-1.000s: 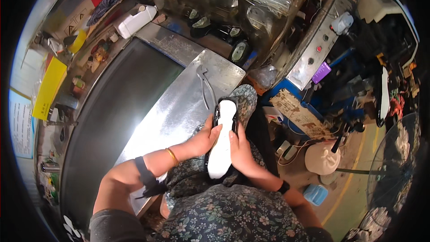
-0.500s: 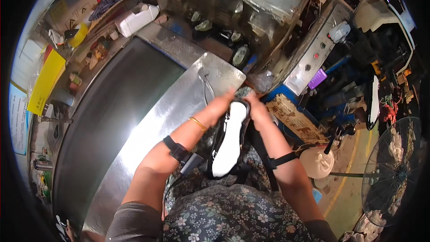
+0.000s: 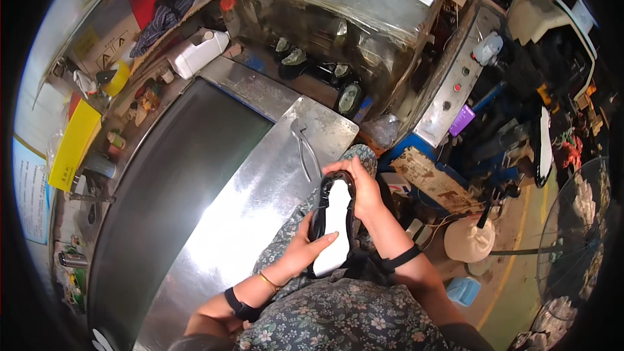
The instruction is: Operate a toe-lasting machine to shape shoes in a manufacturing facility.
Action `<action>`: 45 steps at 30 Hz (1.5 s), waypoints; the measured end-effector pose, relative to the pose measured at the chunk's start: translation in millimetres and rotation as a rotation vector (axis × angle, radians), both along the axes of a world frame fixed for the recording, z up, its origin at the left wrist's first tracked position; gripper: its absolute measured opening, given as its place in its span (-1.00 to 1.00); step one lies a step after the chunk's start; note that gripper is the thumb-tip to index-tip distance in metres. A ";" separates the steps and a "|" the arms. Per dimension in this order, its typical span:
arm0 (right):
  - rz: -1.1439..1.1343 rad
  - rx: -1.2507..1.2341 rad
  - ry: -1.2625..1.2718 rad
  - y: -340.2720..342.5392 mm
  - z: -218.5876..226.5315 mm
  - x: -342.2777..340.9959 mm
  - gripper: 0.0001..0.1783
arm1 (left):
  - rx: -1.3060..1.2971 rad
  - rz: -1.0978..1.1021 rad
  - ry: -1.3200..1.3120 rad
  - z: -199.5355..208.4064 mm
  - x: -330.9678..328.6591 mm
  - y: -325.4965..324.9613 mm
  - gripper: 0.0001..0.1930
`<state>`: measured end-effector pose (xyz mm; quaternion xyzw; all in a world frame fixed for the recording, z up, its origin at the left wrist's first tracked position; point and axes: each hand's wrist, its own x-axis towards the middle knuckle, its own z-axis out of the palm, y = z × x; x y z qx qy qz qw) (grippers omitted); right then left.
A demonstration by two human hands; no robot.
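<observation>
A black shoe upper (image 3: 337,211) lies bottom up over my lap, its long white sole face turned toward me. My left hand (image 3: 304,247) grips its near left side, with the thumb laid across the white face. Around the far end curls my right hand (image 3: 361,190), its fingers over the black edge. Just left of the shoe, a pair of metal pliers (image 3: 303,149) rests on the shiny metal tabletop (image 3: 221,221), apart from both hands.
A dark conveyor belt (image 3: 175,175) runs along the table's left. Several black shoes (image 3: 349,99) stand in the machine opening ahead. To the right are a control panel (image 3: 448,91) with buttons, a beige plastic jug (image 3: 469,239), a light blue container (image 3: 463,291) and a fan (image 3: 575,240).
My left hand has slid from the shoe's far end back to its near left side. My right hand now wraps the far end. The pliers stay on the tabletop.
</observation>
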<state>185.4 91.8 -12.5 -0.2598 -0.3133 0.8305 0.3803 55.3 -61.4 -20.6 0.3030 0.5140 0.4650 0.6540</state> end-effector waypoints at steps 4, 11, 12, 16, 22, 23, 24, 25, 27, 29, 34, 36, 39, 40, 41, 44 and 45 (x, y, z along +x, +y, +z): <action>0.132 0.431 -0.222 10.3 41.2 -17.0 -0.42 | 0.048 -0.015 -0.108 38.5 -20.6 13.5 0.00; -0.087 1.143 -1.200 105.0 112.0 190.1 -0.67 | 0.074 0.094 1.097 40.2 -66.6 7.9 0.09; -0.216 1.136 -1.292 112.5 125.3 235.4 -0.70 | 0.192 0.018 1.238 8.3 -71.4 -5.7 0.06; -0.465 1.171 -2.259 130.6 177.7 368.9 -0.43 | 0.241 -0.168 1.626 -34.5 -61.8 -42.6 -0.21; -0.830 0.751 -1.801 126.4 140.8 549.0 -0.18 | 0.404 -0.122 1.405 -30.0 -50.1 -37.7 -0.49; -0.770 0.749 -2.009 121.8 140.5 518.9 -0.21 | 0.502 -0.069 1.299 -26.1 -44.6 -37.6 -0.56; -0.897 0.795 -2.213 102.9 146.8 441.5 -0.24 | 0.462 -0.053 1.099 -8.2 -37.0 -36.6 -0.57; -0.968 0.917 -2.203 91.6 145.3 445.9 -0.23 | 0.464 -0.117 1.001 -1.5 -31.8 -27.3 -0.59; -1.020 1.124 -2.027 72.6 128.6 432.0 -0.16 | 0.433 -0.258 0.841 19.8 -19.7 -8.1 -0.65; -0.982 1.287 -1.728 40.4 102.6 368.5 -0.09 | 0.440 -0.313 0.676 32.9 -6.1 12.6 -0.63; -0.633 1.081 -0.948 -61.5 60.8 155.4 0.03 | 0.538 0.066 0.298 25.1 42.7 76.9 -0.54; -0.468 1.159 -0.826 -88.6 58.1 100.3 0.08 | -0.010 0.368 -0.539 52.4 42.3 105.3 -0.50; -0.152 1.179 -0.921 -101.3 73.5 66.8 0.09 | 0.089 0.354 -0.433 61.4 1.5 109.1 -0.55; -0.111 1.018 -0.747 -95.3 66.1 73.1 0.05 | 0.019 0.382 -0.360 70.3 -2.5 108.6 -0.53; -0.111 0.842 -0.638 -89.0 63.3 77.9 0.01 | 0.015 0.313 -0.134 56.5 -14.3 104.8 -0.57; 0.134 0.189 -0.196 -60.3 50.2 107.7 -0.16 | 0.117 -0.023 0.351 61.9 -4.9 83.9 -0.48; 0.228 0.086 -0.206 -62.9 56.4 115.8 -0.15 | 0.201 -0.093 0.551 68.2 14.0 74.4 -0.37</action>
